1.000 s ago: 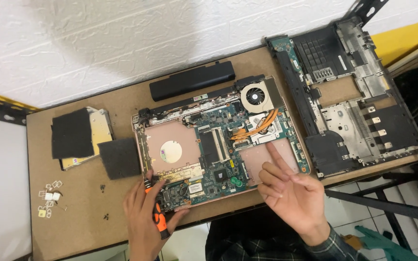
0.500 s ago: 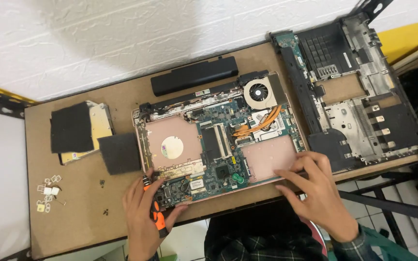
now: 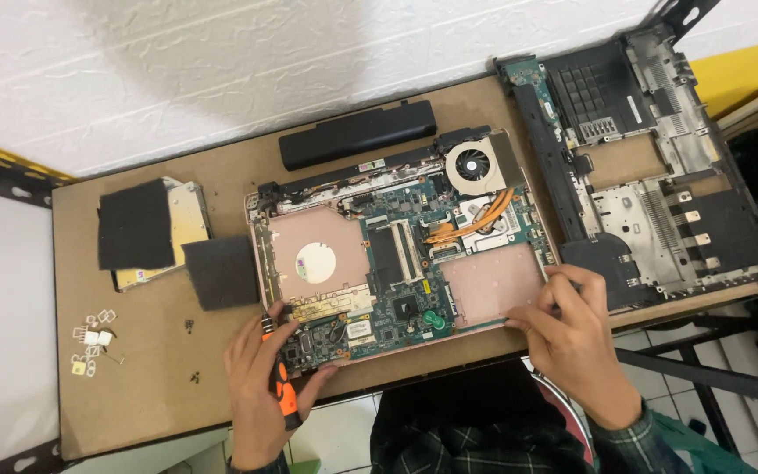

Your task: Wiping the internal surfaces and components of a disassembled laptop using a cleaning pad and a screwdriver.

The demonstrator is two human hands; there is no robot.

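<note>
The left hand [image 3: 261, 386] has its grip closed round an orange-and-black screwdriver [image 3: 281, 386], the handle lying in the palm and the dark tip end pointing up toward the near-left corner of an opened laptop base with its green circuit board exposed [image 3: 396, 263]. The fingertips of that hand rest on the board's near edge, just beside the tool.

The right hand [image 3: 572, 338] lies at the laptop base's near-right corner, fingers curled narrowly over the rim beside a bare pink metal panel [image 3: 493, 283]; whether anything is pinched in that grip cannot be told.

Beyond the right grip, on the board, sit copper heat pipes [image 3: 475, 224] and a round grey cooling fan [image 3: 474, 165]. Farther still lies a long black battery pack [image 3: 357, 133]. Outward from the right grip rests a separated grey-and-black laptop cover shell [image 3: 651, 175], inner side up.

Just outward of the left grip lies a square of dark foam [image 3: 221, 270], and beyond it a second dark foam square [image 3: 135, 224] lying on a flat silver drive [image 3: 188, 211]. Well outward of that hand, small pale loose parts [image 3: 89, 342] are scattered on the brown fibreboard desk [image 3: 151, 395].
</note>
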